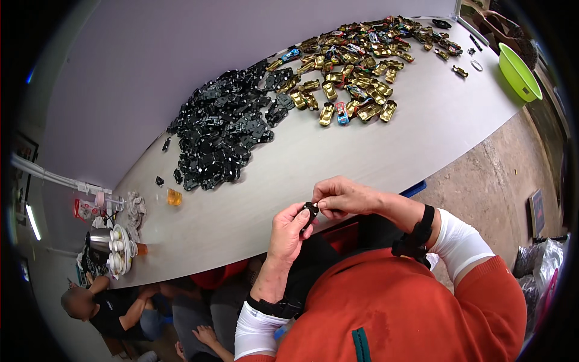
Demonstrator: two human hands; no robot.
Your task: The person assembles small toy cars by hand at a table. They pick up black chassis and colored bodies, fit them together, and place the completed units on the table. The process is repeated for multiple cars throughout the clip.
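Observation:
Just past the table's near edge, my left hand (pixel 284 234) grips a small black toy car base (pixel 311 209) between thumb and fingers. The thumb and forefinger of my right hand (pixel 344 195) are pinched together against the right side of this part. A tiny whitish spot shows at those fingertips, too small to name. Further away on the table lies a large heap of black toy car bases (pixel 223 123). To its right spreads a pile of toy car bodies (pixel 365 81), mostly gold, with a few blue and red ones among them.
The long grey table (pixel 289 163) runs along a wall. A green basin (pixel 518 72) stands at its right end. At the left end are a tray of cups (pixel 122 250), a cloth (pixel 136 208) and a cup of amber liquid (pixel 174 197). People sit at lower left.

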